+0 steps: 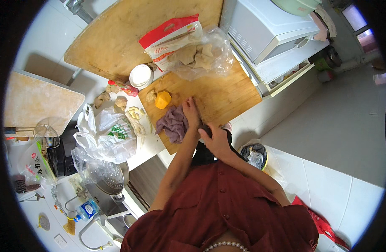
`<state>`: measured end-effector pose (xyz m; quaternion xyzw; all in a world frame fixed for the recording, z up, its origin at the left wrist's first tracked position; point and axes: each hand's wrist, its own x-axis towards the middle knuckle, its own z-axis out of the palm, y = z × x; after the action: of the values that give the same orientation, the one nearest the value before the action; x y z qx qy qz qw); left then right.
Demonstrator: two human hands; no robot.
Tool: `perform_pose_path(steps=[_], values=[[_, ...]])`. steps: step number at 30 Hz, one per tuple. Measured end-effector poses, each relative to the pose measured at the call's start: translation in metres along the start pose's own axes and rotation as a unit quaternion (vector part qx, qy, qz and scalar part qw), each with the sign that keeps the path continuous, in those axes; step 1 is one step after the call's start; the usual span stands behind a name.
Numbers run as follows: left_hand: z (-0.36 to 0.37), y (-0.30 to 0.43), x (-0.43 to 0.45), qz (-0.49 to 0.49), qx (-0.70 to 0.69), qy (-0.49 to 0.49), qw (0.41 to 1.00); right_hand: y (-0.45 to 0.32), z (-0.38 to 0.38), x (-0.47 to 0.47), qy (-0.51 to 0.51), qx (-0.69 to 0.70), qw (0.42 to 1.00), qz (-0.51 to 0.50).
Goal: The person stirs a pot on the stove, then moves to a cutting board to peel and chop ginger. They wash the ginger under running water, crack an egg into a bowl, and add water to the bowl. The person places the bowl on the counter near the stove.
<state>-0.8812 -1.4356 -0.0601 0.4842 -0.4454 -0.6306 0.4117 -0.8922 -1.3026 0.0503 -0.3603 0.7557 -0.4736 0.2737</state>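
Note:
My right hand [216,141] is closed around the dark handle of a knife [207,129] at the near edge of a wooden cutting board [240,91]. Its blade is seen almost edge-on, pointing away from me. Against the blade's left side lies my left hand [190,113], fingers bent down towards the board; whatever is under them is hidden. A crumpled purple cloth [173,124] touches the left wrist. Beyond it sit a peeled orange chunk, perhaps pumpkin [163,100], and a piece of ginger [150,96]. Fine brownish bits speckle the wood right of the blade.
An open plastic food bag [193,53] lies across the board's far side. A white bowl [141,76], ginger pieces [121,102], peeled garlic cloves [134,112] and a white plastic bag [108,135] crowd the left. Right stands a microwave [268,31]; a lined bin [254,155] is below.

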Motion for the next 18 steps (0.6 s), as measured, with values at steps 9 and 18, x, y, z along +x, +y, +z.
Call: perform_pose_path(steps=[9,18], values=[[-0.046,0.025,0.043,-0.314,-0.5,-0.15,0.793,-0.022,-0.032,-0.004,0.07,-0.049,0.992,-0.092],[-0.074,0.06,0.015,-0.267,-0.488,-0.167,0.814,0.071,-0.039,0.075,-0.036,-0.319,0.912,-0.254]])
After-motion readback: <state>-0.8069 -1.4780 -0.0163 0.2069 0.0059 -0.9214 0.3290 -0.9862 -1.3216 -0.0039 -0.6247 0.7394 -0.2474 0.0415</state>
